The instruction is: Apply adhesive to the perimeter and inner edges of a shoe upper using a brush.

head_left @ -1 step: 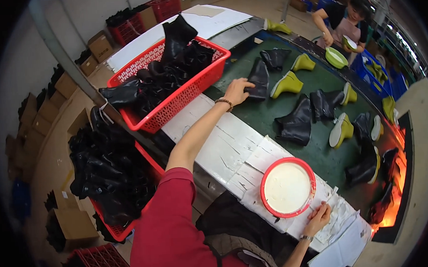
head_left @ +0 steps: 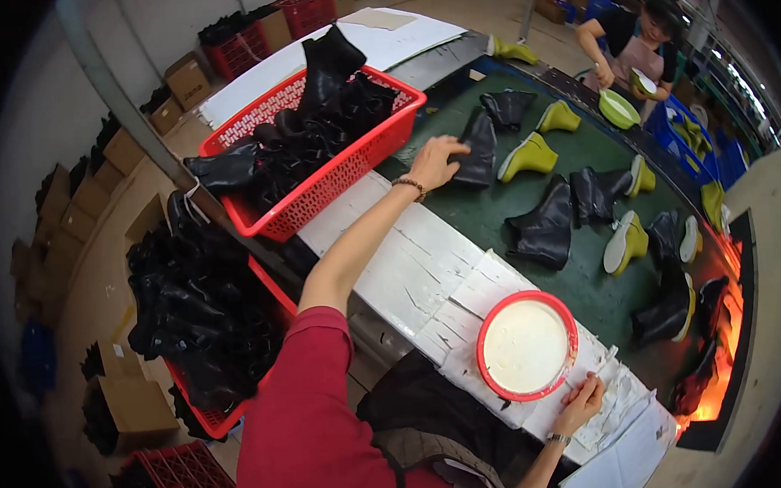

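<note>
My left hand reaches far out over the white table to the green conveyor belt. Its fingers close on the near edge of a black boot upper lying there. My right hand rests near the table's front edge on white paper, fingers apart, right beside a red-rimmed round bowl of white paste. Several more black boots with yellow-green soles lie spread along the belt.
A red basket heaped with black boot uppers stands left of my left arm; another one sits lower left. A co-worker at the belt's far end holds a green bowl. An orange glow lights the belt's right end. Cardboard boxes line the left wall.
</note>
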